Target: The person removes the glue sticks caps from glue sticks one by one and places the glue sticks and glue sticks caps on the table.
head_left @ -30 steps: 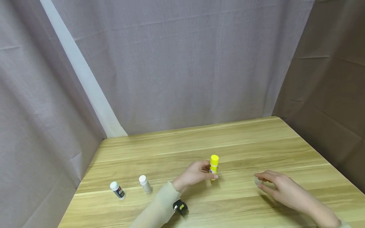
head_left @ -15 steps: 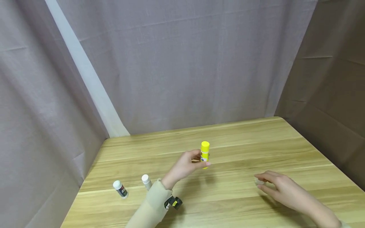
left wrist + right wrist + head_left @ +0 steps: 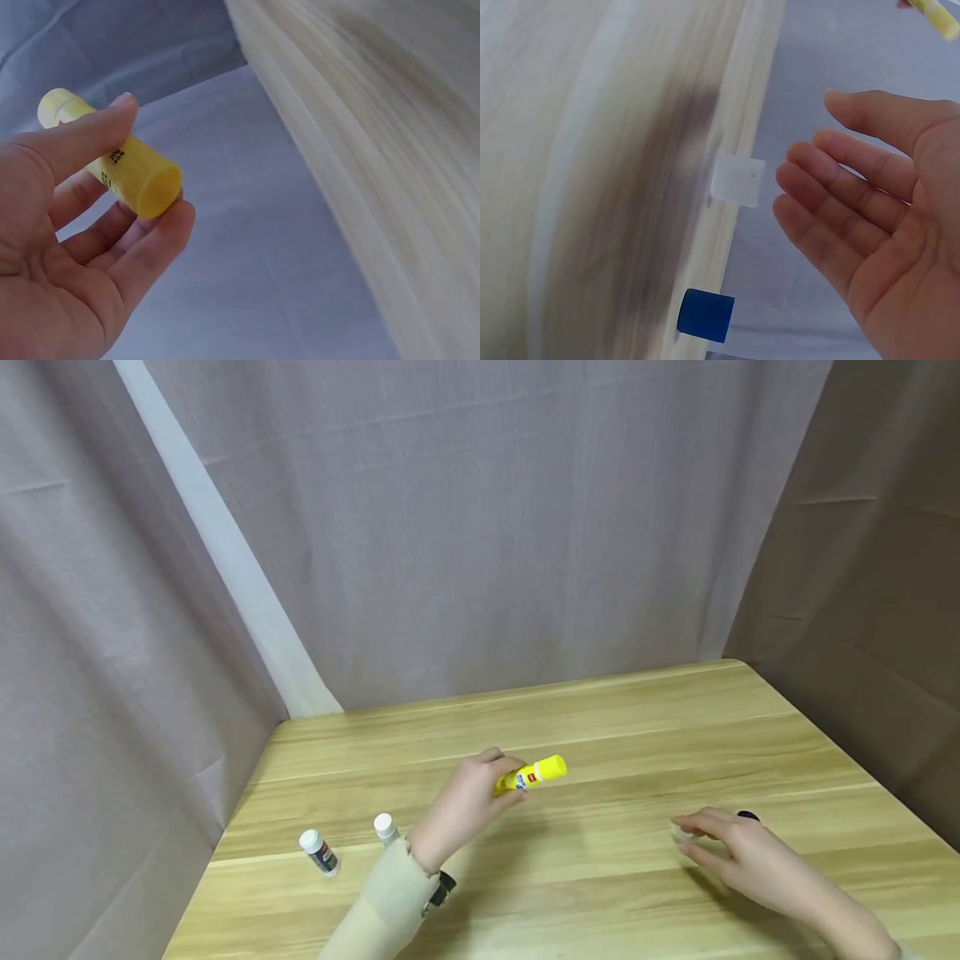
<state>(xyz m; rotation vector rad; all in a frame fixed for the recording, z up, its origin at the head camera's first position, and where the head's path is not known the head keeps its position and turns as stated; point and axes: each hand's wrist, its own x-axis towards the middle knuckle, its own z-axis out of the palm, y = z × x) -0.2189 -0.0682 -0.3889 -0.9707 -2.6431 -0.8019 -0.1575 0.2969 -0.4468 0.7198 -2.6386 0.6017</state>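
The yellow glue stick [image 3: 534,773] lies tilted in your left hand [image 3: 461,802], pinched above the table's [image 3: 615,727] middle, while your right hand [image 3: 738,852], fingers relaxed, hovers beside a small white cap [image 3: 737,179] near the right edge; capping likely needs aligning both.

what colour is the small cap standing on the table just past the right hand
Blue. The small round cap on the wooden table shows best in the right wrist view, beyond the open right hand.

The yellow glue stick [image 3: 120,165] bears print too small to read.
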